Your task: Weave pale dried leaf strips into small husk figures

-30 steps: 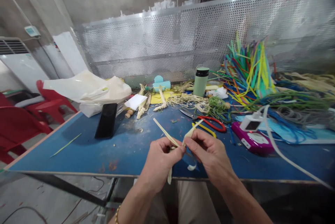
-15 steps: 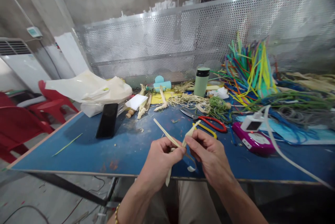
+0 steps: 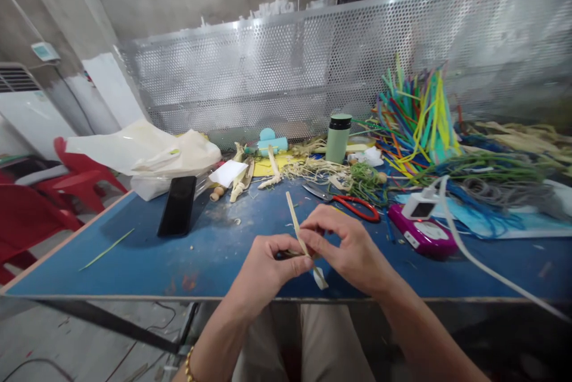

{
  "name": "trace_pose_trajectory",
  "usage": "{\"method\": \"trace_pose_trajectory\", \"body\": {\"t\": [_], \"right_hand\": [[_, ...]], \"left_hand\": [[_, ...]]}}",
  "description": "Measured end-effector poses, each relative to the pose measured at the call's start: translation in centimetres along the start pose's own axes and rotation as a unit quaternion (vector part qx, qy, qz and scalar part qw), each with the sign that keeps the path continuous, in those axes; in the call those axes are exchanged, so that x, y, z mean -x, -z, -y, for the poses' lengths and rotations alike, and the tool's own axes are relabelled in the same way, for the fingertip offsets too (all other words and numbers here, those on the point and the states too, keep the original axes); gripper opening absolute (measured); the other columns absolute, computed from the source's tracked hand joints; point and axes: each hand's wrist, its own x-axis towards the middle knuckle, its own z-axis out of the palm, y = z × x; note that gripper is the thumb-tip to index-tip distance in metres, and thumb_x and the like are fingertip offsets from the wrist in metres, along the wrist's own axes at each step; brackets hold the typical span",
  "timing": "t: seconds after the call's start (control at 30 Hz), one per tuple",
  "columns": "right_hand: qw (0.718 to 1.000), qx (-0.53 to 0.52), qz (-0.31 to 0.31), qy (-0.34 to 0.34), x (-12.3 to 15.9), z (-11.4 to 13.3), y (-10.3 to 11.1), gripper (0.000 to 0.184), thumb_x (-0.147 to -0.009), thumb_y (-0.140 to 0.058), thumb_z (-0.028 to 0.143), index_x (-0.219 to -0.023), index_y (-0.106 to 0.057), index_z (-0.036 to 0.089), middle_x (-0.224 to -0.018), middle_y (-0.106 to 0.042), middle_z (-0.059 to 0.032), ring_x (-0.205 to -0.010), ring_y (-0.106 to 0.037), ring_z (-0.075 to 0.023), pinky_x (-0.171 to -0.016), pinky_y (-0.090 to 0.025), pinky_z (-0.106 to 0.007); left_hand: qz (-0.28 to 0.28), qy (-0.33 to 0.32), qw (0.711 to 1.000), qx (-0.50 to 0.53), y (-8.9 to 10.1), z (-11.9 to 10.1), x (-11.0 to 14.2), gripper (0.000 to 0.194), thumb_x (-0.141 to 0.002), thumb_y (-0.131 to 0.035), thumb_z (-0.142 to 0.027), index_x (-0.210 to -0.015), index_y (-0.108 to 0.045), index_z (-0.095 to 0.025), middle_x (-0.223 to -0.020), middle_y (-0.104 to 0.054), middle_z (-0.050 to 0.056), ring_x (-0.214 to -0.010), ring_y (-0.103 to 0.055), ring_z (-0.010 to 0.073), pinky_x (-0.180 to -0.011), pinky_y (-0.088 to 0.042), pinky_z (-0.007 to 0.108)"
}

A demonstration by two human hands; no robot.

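Pale, flat strips of dried plant leaf [image 3: 292, 215] are pinched between my two hands above the front edge of the blue table. My left hand [image 3: 263, 269] is closed, thumb and forefinger gripping the strips where they cross. From the right, my right hand [image 3: 342, 245] pinches the strip that rises up and away from me. A short whitish end [image 3: 320, 278] hangs below the fingers. The part of the strips inside my left hand is hidden.
Beyond my hands lie red-handled scissors [image 3: 357, 206], a green tumbler [image 3: 338, 139] and dried plant scraps [image 3: 313, 172]. A black phone [image 3: 177, 206] leans at left. A magenta device [image 3: 422, 233] with a white cable [image 3: 473, 269] sits at right, before colourful strips [image 3: 420, 114].
My right hand has moved left, over the strips. Two ends stuck up apart before; now a single strip stands up between my hands. The view has shifted slightly.
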Motion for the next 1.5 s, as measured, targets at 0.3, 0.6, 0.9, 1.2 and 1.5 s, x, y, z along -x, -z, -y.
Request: {"method": "trace_pose_trajectory", "body": {"t": [0.3, 0.6, 0.9, 1.2, 1.5], "right_hand": [[0.993, -0.085, -0.005, -0.079, -0.3, -0.8, -0.7, 0.022, -0.087, -0.058, 0.028, -0.069, -0.06, 0.016, -0.064, -0.057, 0.0022, -0.061, -0.048, -0.0103, -0.058, -0.037, -0.023], [0.983, -0.145, -0.028, -0.108, 0.2, -0.8, -1.8, 0.022, -0.085, -0.057, 0.029, -0.066, -0.055, 0.017, -0.061, -0.051, 0.0026, -0.058, -0.046, -0.0107, -0.055, -0.036, -0.024], [0.982, -0.153, -0.066, -0.09, 0.9, -0.3, -2.6, 0.025, -0.087, -0.055, 0.03, -0.066, -0.051, 0.018, -0.064, -0.045, 0.0028, -0.06, -0.04, -0.0108, -0.055, -0.033, -0.025], [0.988, -0.105, -0.043, -0.105, -0.1, -1.0, -2.5, 0.023, -0.088, -0.055, 0.029, -0.068, -0.055, 0.018, -0.064, -0.052, 0.0021, -0.062, -0.048, -0.012, -0.059, -0.038, -0.025], [0.935, 0.229, -0.25, 0.102, 0.8, -0.6, -1.6, 0.01, -0.09, -0.056, 0.02, -0.083, -0.062, 0.017, -0.083, -0.065, -0.0062, -0.082, -0.057, -0.0193, -0.08, -0.038, -0.034]], "left_hand": [[-0.02, 0.001, 0.999, 0.038, -0.1, 1.2, -0.4, 0.028, -0.076, -0.072, -0.04, -0.077, -0.069, -0.013, -0.069, -0.063, 0.003, -0.065, -0.05, 0.0113, -0.065, -0.038, 0.025], [-0.048, 0.0, 0.995, 0.088, -1.1, 1.7, -0.8, 0.026, -0.067, -0.081, -0.034, -0.067, -0.066, -0.012, -0.063, -0.06, 0.0, -0.062, -0.046, 0.0093, -0.062, -0.034, 0.023], [-0.004, 0.017, 0.992, 0.122, -1.0, 1.9, -0.3, 0.021, -0.068, -0.08, -0.028, -0.068, -0.067, -0.012, -0.065, -0.059, 0.001, -0.066, -0.047, 0.0103, -0.066, -0.035, 0.024], [-0.01, 0.02, 0.988, 0.154, -1.3, 1.6, -0.6, 0.018, -0.069, -0.079, -0.027, -0.068, -0.07, -0.011, -0.066, -0.063, 0.003, -0.065, -0.051, 0.0105, -0.068, -0.038, 0.024], [-0.124, 0.044, 0.94, 0.315, -0.3, 1.0, -3.2, 0.03, -0.061, -0.084, -0.025, -0.084, -0.071, -0.011, -0.076, -0.069, 0.005, -0.066, -0.061, 0.0121, -0.069, -0.045, 0.024]]}}
